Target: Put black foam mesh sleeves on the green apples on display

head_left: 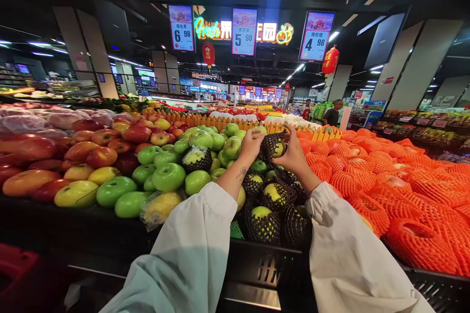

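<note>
A green apple in a black foam net (274, 146) is held up between the thumb and fingers of my right hand (296, 154). Just left of it is my left hand (251, 144), its fingers curled together; a bit of green shows beyond the fingertips, but I cannot tell what they grip. Below both hands lies a pile of black-netted green apples (276, 195). Bare green apples (169, 177) are heaped to the left, and one black-netted fruit (197, 158) sits on top of them.
Fruits in orange-red foam nets (385, 176) fill the right side. Red and yellow apples (103, 154) lie at the left, near a plastic-wrapped yellow fruit (161, 208). A black crate edge (264, 254) runs in front. Price screens (245, 32) hang overhead, and a person (332, 113) stands far back.
</note>
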Action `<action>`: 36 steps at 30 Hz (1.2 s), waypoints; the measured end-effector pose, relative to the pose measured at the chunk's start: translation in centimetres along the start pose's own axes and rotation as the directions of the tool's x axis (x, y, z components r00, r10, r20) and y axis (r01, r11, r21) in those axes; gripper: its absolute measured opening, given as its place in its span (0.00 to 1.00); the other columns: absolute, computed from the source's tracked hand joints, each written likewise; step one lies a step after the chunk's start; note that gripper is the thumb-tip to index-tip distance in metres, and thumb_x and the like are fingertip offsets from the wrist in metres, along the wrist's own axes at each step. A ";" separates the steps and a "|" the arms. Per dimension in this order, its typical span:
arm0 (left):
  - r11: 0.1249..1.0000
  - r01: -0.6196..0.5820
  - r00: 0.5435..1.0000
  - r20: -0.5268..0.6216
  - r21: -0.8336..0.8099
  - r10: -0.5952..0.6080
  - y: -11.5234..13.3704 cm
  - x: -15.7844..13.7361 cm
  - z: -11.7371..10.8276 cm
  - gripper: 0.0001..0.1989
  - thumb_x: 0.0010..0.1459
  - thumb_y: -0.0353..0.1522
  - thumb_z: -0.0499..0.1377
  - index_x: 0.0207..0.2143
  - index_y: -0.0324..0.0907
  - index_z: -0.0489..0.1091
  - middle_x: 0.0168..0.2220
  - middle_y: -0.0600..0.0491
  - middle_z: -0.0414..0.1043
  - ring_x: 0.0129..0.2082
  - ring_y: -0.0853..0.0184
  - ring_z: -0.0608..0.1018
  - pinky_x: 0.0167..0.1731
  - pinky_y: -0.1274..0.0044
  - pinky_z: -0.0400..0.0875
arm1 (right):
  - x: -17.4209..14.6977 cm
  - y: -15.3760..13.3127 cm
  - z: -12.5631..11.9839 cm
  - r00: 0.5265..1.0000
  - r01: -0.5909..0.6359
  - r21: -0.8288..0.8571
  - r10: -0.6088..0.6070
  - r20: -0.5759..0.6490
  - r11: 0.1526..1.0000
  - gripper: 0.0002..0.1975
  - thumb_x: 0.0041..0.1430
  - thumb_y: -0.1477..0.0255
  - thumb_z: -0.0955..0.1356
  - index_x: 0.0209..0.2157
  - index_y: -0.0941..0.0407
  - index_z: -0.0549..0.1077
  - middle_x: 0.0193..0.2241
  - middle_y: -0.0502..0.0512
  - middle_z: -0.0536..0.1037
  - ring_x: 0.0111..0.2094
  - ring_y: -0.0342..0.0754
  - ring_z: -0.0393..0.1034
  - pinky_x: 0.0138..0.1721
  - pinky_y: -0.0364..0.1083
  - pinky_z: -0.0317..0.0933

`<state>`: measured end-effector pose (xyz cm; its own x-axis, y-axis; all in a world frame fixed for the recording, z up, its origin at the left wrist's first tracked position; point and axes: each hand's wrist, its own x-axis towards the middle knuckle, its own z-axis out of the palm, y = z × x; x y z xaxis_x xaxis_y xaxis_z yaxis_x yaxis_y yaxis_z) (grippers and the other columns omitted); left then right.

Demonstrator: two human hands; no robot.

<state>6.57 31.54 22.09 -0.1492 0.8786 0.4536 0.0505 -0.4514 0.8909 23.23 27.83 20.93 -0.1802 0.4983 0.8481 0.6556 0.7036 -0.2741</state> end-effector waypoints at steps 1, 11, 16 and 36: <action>0.996 -0.037 0.999 -0.033 -0.076 0.034 0.1 0.0 -0.1 0.03 0.61 0.28 0.61 0.39 0.42 0.70 0.30 0.55 0.73 0.32 0.67 0.76 0.37 0.78 0.69 | 0.0 -0.2 0.0 0.999 0.039 0.001 -0.039 0.009 0.999 0.53 0.40 0.70 0.76 0.68 0.55 0.53 0.53 0.65 0.71 0.52 0.63 0.69 0.55 0.62 0.65; 0.939 0.151 0.988 0.038 -0.310 -0.147 0.1 -0.3 -0.1 0.10 0.64 0.36 0.59 0.32 0.40 0.74 0.32 0.51 0.78 0.37 0.64 0.80 0.46 0.74 0.74 | 0.3 -2.3 -0.6 0.992 0.110 0.007 -0.109 -0.067 0.994 0.35 0.46 0.64 0.75 0.57 0.52 0.68 0.50 0.61 0.72 0.54 0.61 0.68 0.58 0.58 0.64; 0.835 0.371 0.895 0.395 -0.406 -0.206 1.3 -1.5 0.3 0.31 0.69 0.53 0.44 0.46 0.40 0.77 0.35 0.46 0.81 0.41 0.59 0.82 0.47 0.70 0.78 | 0.4 -2.7 -0.6 0.999 0.034 0.084 -0.031 -0.033 0.996 0.33 0.47 0.67 0.75 0.55 0.53 0.68 0.53 0.61 0.74 0.56 0.59 0.68 0.60 0.57 0.63; 0.926 0.213 0.968 0.200 -0.311 -0.155 0.0 -0.8 0.0 0.28 0.61 0.53 0.55 0.46 0.39 0.77 0.36 0.50 0.82 0.39 0.63 0.83 0.45 0.75 0.78 | -0.3 -1.2 1.4 0.969 -0.165 0.348 0.086 0.232 0.923 0.72 0.37 0.42 0.78 0.73 0.52 0.38 0.72 0.68 0.45 0.75 0.63 0.39 0.74 0.62 0.39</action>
<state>6.71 30.91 21.71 0.0451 0.9512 0.3054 -0.2923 -0.2797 0.9145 21.46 27.50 20.39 -0.2879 0.6609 0.6930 0.3801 0.7431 -0.5508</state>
